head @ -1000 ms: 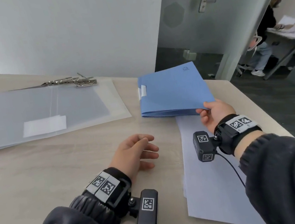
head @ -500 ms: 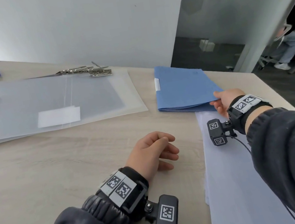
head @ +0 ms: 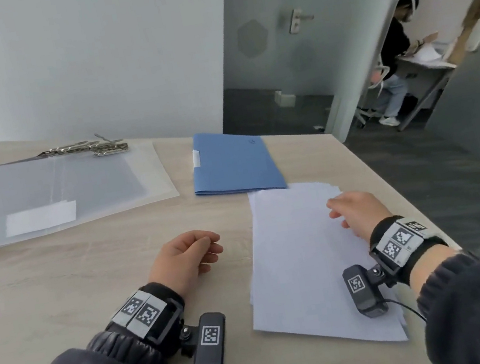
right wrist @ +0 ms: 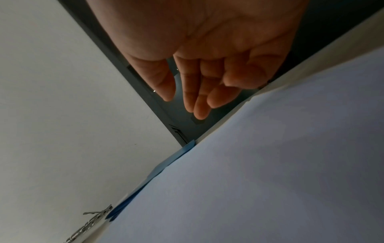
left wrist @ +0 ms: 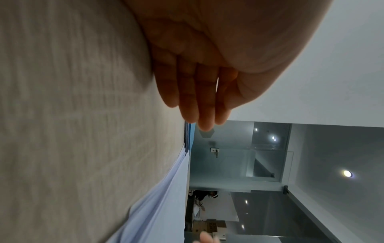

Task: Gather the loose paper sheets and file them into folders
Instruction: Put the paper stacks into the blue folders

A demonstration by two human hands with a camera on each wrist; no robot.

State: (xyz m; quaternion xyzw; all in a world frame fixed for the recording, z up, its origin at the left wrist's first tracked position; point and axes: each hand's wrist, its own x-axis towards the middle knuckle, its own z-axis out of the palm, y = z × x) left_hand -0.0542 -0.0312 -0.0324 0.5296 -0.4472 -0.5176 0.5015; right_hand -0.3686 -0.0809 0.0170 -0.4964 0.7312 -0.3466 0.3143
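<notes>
A stack of white paper sheets [head: 304, 260] lies on the wooden table [head: 59, 294] at the right. Beyond it a closed blue folder [head: 234, 163] lies flat, its near corner touching the sheets. My right hand [head: 354, 213] hovers over the sheets with relaxed fingers and holds nothing; the right wrist view shows its fingers [right wrist: 197, 92] above the paper sheets [right wrist: 270, 172]. My left hand [head: 186, 257] rests on the bare table left of the stack, fingers loosely curled and empty, its fingers [left wrist: 195, 98] seen from below in the left wrist view.
A large translucent folder [head: 52, 195] lies open at the left with a white label [head: 41, 218] and a metal clip [head: 97, 146] at its far edge. The table's right edge [head: 393, 186] drops to dark floor. A person works at a desk beyond the doorway [head: 396, 58].
My right hand let go of the blue folder, which now lies flat, and drew back over the paper stack. The left hand stayed put.
</notes>
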